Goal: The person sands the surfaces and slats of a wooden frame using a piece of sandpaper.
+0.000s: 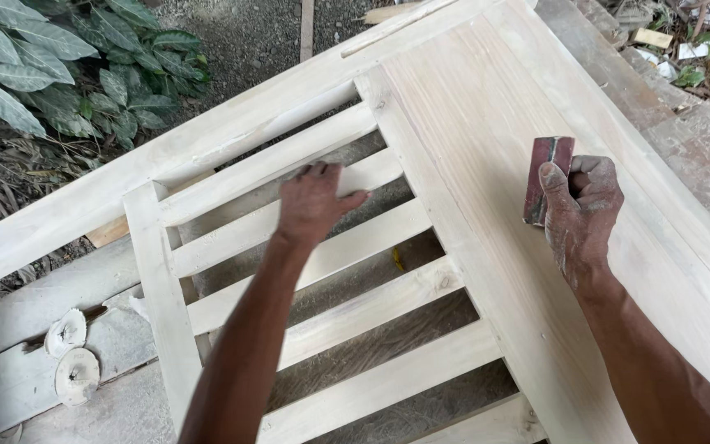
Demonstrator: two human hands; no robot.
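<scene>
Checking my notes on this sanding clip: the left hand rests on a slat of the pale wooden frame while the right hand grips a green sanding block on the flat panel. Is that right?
Not quite: the sanding block is reddish-brown, not green, as the head view shows. The rest stands: the left hand rests on a slat of the pale wooden frame, and the right hand grips the block on the flat panel.

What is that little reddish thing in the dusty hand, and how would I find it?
Start at the big pale wooden frame with slats on one side and a flat panel on the other. On the flat panel rests the right hand, white with dust. It grips a small folded sanding pad, the only dark reddish-brown thing on all that light wood.
</scene>
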